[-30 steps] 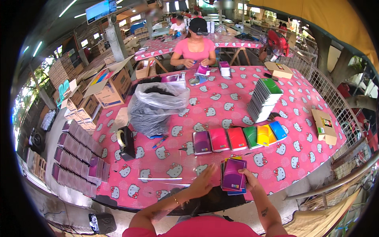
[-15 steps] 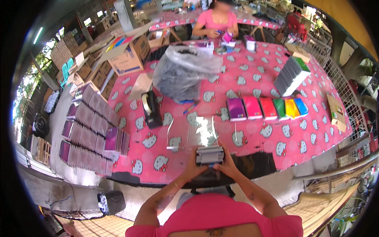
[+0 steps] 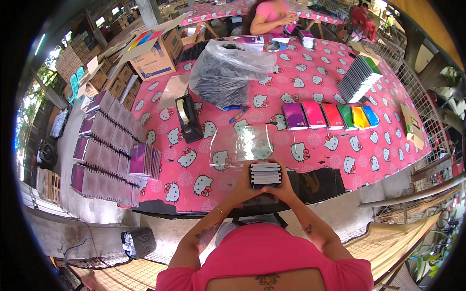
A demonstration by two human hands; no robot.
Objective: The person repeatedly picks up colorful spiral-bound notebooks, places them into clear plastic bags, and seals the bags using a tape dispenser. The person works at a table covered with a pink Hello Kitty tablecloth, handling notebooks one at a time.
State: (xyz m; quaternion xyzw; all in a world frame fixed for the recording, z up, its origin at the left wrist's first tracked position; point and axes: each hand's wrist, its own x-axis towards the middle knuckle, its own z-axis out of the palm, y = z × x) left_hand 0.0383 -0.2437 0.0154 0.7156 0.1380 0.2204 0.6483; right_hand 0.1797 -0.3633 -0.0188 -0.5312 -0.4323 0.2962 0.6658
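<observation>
A stack of small notebooks (image 3: 265,175) is gripped between my two hands at the table's near edge, page edges facing up. My left hand (image 3: 246,188) wraps the stack's left side, while my right hand (image 3: 283,188) closes on its right side and lower edge. Just beyond it lies a clear plastic sleeve (image 3: 223,145), flat and shiny. Farther right stands a row of small notebooks with purple (image 3: 294,116), pink, red, green, yellow and blue covers. To the left is a black tape dispenser (image 3: 189,119). Pens (image 3: 238,114) lie near the middle.
Spiral notebooks (image 3: 104,157) are piled along the left edge. A big plastic bag (image 3: 221,75) with dark contents sits mid-table, near an open cardboard box (image 3: 158,56). A tall notebook stack (image 3: 359,80) stands at the right. Across the table, a person (image 3: 272,19) handles a purple notebook.
My hands have squared up the stack, now more even and steady, and it sits slightly right and higher in view. The person opposite has turned and raised their hands.
</observation>
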